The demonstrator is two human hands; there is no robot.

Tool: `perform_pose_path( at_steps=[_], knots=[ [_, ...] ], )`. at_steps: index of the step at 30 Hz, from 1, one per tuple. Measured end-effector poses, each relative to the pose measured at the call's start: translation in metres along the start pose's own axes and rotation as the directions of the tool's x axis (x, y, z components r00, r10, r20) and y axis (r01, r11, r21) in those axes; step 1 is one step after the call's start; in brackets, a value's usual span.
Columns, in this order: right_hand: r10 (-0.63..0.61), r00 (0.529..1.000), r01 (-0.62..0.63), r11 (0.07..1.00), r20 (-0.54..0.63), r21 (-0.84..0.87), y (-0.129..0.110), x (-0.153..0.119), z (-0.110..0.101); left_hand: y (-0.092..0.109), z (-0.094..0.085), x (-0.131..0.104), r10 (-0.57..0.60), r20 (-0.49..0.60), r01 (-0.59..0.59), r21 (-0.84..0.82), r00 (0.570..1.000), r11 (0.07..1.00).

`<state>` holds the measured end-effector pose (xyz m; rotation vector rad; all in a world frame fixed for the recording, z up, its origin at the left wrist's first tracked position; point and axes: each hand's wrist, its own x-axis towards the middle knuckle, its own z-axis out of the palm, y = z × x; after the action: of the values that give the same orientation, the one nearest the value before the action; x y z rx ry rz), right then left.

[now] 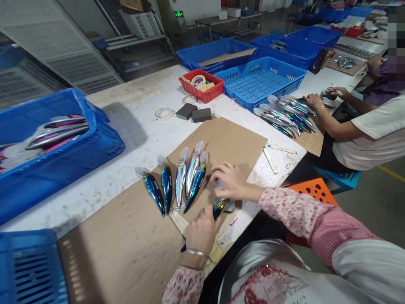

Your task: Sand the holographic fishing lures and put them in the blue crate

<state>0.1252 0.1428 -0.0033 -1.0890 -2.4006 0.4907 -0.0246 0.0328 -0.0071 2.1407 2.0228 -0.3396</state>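
My left hand (200,231) is closed around a fishing lure (219,207), whose yellow-green and dark end shows past the fingers; the rest is hidden under the hand. Just above it, my right hand (233,181) curls its fingers around a small grey pad (219,183), mostly covered. Several glossy lures lie side by side on the cardboard sheet (234,139) to the left of my right hand, among them a blue-black lure (154,192) and a silver lure (181,177). Their clear lips point away from me.
A blue crate (104,139) with lures stands at left. Two dark sanding blocks (201,115), a tape roll (164,113) and a red tray (207,95) lie farther back. White-handled tools (270,160) rest at right. A co-worker's hand (314,102) is near piled lures (291,116).
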Motion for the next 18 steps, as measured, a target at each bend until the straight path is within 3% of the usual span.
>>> perform_pose_path(
  at_steps=[4, 9, 14, 18],
  knots=[
    [-0.061, 0.998, 0.061, 0.998, -0.006, 0.028, -0.006, 0.001, 0.001, -0.001, 0.001, -0.001, -0.006, -0.013, 0.006, 0.010, 1.000, 1.000],
    [0.056, 0.997, -0.057, 0.998, 0.049, 0.018, 0.002, -0.001, -0.005, 0.000, 0.002, 0.000, 0.006, 0.007, -0.007, 0.009, 1.000, 1.000],
    [-0.066, 0.998, 0.066, 0.998, 0.016, 0.015, -0.008, 0.004, 0.002, 0.000, 0.000, -0.002, -0.024, -0.027, 0.023, -0.018, 0.999, 1.000],
    [0.062, 0.994, -0.065, 0.997, 0.087, 0.037, 0.005, 0.000, -0.004, -0.001, 0.004, -0.002, 0.010, -0.029, -0.010, -0.015, 1.000, 1.000]
  ],
)
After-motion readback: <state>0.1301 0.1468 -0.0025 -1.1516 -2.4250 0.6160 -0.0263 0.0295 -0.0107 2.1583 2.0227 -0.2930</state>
